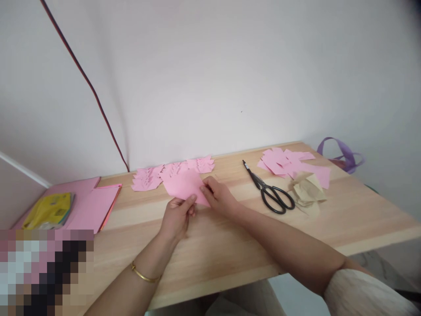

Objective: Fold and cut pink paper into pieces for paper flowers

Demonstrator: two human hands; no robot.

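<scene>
Light wood bench [230, 245] pushed up against a plain white wall [210, 66], with a dark cable [88, 85] running down the wall on the left. Far left there's a yellow packet [49, 210] lying on a stack of pink sheets [94, 204] that sits right at the bench's left edge. Next over, a row of cut pink shapes [173, 171] along the back edge. Left hand [177, 217] pinches the near corner of a pink paper piece [184, 184], right hand [219, 195] has its grip closed on the right side of it, held just above the wood in the middle. Black scissors [271, 191] lie a bit to the right, then crumpled tan paper [307, 193] and a pile of pink scraps [289, 162]. Purple ribbon [342, 153] hangs off the far right corner. Bare wood along the front edge.
</scene>
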